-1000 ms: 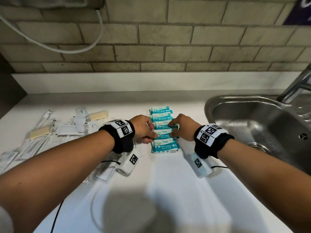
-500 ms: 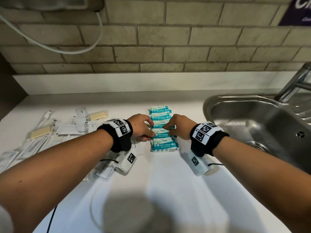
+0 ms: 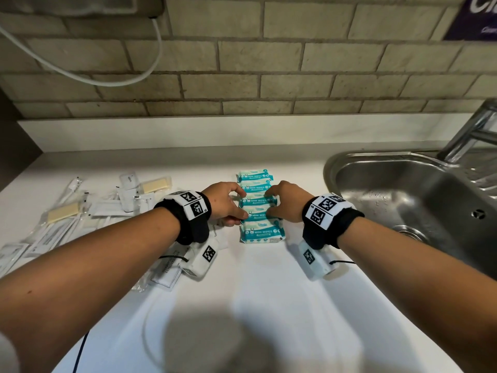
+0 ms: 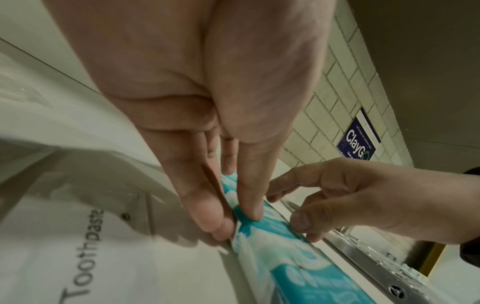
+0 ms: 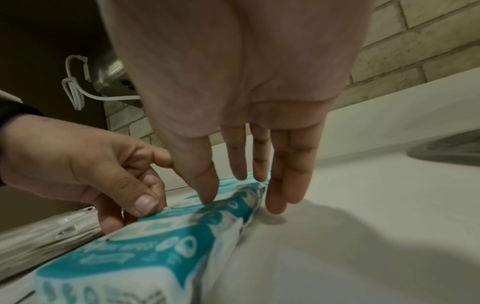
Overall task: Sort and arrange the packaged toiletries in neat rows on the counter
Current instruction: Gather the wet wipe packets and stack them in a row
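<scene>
Several teal-and-white mini wipes packs [image 3: 259, 208] lie overlapped in one row running away from me on the white counter [image 3: 269, 305]. My left hand [image 3: 240, 205] is at the row's left side. In the left wrist view its thumb and forefinger pinch the crimped end of a wipes pack [image 4: 259, 242]. My right hand [image 3: 270, 203] flanks the right side. In the right wrist view its thumb tip touches the top of a pack [image 5: 182, 232] and its straight fingers [image 5: 280, 193] stand against the pack's end, down to the counter.
A loose heap of clear and white sachets [image 3: 80, 219] covers the counter to the left, with a toothpaste sachet [image 4: 85, 246] under my left wrist. A steel sink [image 3: 347, 160] and tap [image 3: 473, 130] are at the right. A brick wall with a white cable [image 3: 121, 79] is behind.
Both hands have stayed at the sides of the wipes row, with only small shifts of the fingers along the packs. The row itself has hardly moved.
</scene>
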Motion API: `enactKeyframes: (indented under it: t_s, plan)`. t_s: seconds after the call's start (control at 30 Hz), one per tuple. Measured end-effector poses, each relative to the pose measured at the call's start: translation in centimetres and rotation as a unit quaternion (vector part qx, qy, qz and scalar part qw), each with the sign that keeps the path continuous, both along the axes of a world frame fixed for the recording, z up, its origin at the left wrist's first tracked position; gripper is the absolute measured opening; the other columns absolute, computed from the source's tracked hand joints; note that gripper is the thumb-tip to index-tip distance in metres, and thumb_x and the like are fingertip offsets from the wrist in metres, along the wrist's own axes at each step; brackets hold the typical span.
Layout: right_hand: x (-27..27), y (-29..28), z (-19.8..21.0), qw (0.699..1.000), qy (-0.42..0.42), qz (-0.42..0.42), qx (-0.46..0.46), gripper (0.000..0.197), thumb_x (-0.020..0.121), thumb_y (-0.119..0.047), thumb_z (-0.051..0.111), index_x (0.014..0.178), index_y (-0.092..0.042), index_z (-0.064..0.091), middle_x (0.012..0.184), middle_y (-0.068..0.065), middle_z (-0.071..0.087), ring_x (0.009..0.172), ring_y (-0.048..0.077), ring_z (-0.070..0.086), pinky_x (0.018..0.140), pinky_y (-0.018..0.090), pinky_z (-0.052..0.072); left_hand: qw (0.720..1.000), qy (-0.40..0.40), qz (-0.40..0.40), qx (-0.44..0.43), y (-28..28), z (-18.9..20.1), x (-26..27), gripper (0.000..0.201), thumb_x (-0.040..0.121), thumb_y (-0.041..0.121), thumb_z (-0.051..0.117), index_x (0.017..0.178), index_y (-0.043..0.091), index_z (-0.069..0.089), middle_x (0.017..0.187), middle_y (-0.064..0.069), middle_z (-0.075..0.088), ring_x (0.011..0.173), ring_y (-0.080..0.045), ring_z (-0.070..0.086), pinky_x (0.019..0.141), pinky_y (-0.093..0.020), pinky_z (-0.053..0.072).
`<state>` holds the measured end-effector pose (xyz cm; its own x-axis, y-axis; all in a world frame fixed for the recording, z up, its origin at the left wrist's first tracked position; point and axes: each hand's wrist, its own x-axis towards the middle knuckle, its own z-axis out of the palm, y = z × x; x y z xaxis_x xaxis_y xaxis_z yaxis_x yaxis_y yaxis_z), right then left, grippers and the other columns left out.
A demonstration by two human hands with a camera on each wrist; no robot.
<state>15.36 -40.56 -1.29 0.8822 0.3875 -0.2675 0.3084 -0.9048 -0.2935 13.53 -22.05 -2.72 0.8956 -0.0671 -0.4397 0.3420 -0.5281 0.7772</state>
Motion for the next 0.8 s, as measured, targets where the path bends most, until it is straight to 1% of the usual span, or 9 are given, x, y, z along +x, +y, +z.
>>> enactKeyframes:
  t_s: [0.1, 0.3, 0.4, 0.47, 0.57, 0.6, 0.7, 0.77, 0.8]
  plan:
    - [0.1, 0.3, 0.2, 1.0, 0.01, 0.009, -0.012, 0.049, 0.09, -0.027, 0.064, 0.136, -0.014, 0.054, 0.134, 0.008, 0.05, 0.118, 0.024, 0.053, 0.094, 0.029, 0.043, 1.0, 0.004, 0.005, -0.004, -0.1, -0.2, 0.1, 0.047, 0.075, 0.006, 0.081, 0.114, 0.019, 0.058, 0.085, -0.009, 0.074, 0.069, -0.021, 0.072, 0.078, -0.041, 0.06]
    - [0.2, 0.7, 0.3, 1.0, 0.009, 0.011, -0.025, 0.043, 0.089, -0.027, 0.065, 0.129, -0.013, 0.06, 0.127, 0.009, 0.055, 0.113, 0.024, 0.055, 0.092, 0.029, 0.045, 1.0, 0.007, -0.006, 0.01, 0.0, 0.0, 0.3, 0.044, 0.076, 0.008, 0.08, 0.113, 0.018, 0.06, 0.088, -0.009, 0.075, 0.067, -0.019, 0.072, 0.067, -0.031, 0.061]
    - [0.2, 0.8, 0.3, 1.0, 0.009, 0.007, -0.029, 0.045, 0.088, -0.028, 0.065, 0.13, -0.015, 0.059, 0.126, 0.007, 0.055, 0.111, 0.024, 0.056, 0.092, 0.03, 0.047, 0.999, 0.009, -0.019, 0.024, 0.1, 0.1, 0.4, 0.044, 0.077, 0.008, 0.079, 0.114, 0.017, 0.059, 0.085, -0.009, 0.075, 0.061, -0.017, 0.07, 0.06, -0.027, 0.059]
    - [0.1, 0.8, 0.2, 0.999, -0.002, 0.013, -0.032, 0.046, 0.087, -0.029, 0.066, 0.131, -0.018, 0.058, 0.127, 0.006, 0.052, 0.109, 0.023, 0.056, 0.09, 0.03, 0.047, 0.998, -0.003, -0.041, 0.051, 0.2, 0.2, 0.6, 0.044, 0.076, 0.013, 0.081, 0.115, 0.017, 0.059, 0.081, -0.006, 0.074, 0.059, -0.016, 0.067, 0.056, -0.025, 0.056]
    - [-0.5, 1.0, 0.3, 0.998, -0.029, 0.048, -0.027, 0.055, 0.08, -0.032, 0.071, 0.131, -0.021, 0.056, 0.125, 0.005, 0.05, 0.111, 0.024, 0.054, 0.092, 0.033, 0.047, 0.98, -0.071, -0.083, 0.167, 0.4, 0.5, 1.5, 0.043, 0.073, 0.029, 0.082, 0.112, 0.019, 0.065, 0.082, 0.008, 0.066, 0.073, -0.011, 0.061, 0.064, -0.022, 0.045]
    - [-0.8, 1.1, 0.3, 0.997, -0.029, 0.071, -0.023, 0.056, 0.078, -0.036, 0.072, 0.13, -0.023, 0.057, 0.123, 0.005, 0.051, 0.112, 0.024, 0.052, 0.093, 0.034, 0.047, 0.974, -0.091, -0.086, 0.189, 0.4, 0.6, 1.8, 0.043, 0.073, 0.032, 0.082, 0.112, 0.02, 0.067, 0.085, 0.008, 0.064, 0.077, -0.012, 0.059, 0.066, -0.023, 0.042]
    - [-1.9, 1.7, 0.3, 0.989, -0.019, 0.141, -0.036, 0.064, 0.068, -0.05, 0.075, 0.126, -0.028, 0.057, 0.117, 0.003, 0.054, 0.11, 0.025, 0.045, 0.096, 0.039, 0.043, 0.952, -0.151, -0.11, 0.242, 0.1, 0.8, 2.9, 0.043, 0.078, 0.032, 0.077, 0.117, 0.019, 0.066, 0.111, -0.002, 0.065, 0.094, -0.017, 0.058, 0.077, -0.023, 0.039]
    - [-2.6, 1.8, 0.3, 0.985, -0.014, 0.165, -0.054, 0.073, 0.062, -0.049, 0.081, 0.127, -0.028, 0.054, 0.118, -0.001, 0.051, 0.11, 0.021, 0.041, 0.095, 0.036, 0.043, 0.93, -0.181, -0.142, 0.288, -0.2, 0.7, 3.8, 0.049, 0.083, 0.034, 0.072, 0.128, 0.018, 0.06, 0.128, -0.005, 0.056, 0.113, -0.021, 0.055, 0.089, -0.025, 0.04]
    - [-2.9, 1.8, 0.2, 0.983, -0.013, 0.172, -0.066, 0.076, 0.061, -0.045, 0.083, 0.128, -0.027, 0.052, 0.12, -0.001, 0.049, 0.111, 0.021, 0.04, 0.094, 0.035, 0.044, 0.92, -0.185, -0.159, 0.306, -0.3, 0.6, 4.2, 0.055, 0.085, 0.036, 0.069, 0.134, 0.018, 0.055, 0.137, -0.006, 0.051, 0.122, -0.023, 0.05, 0.098, -0.028, 0.038]
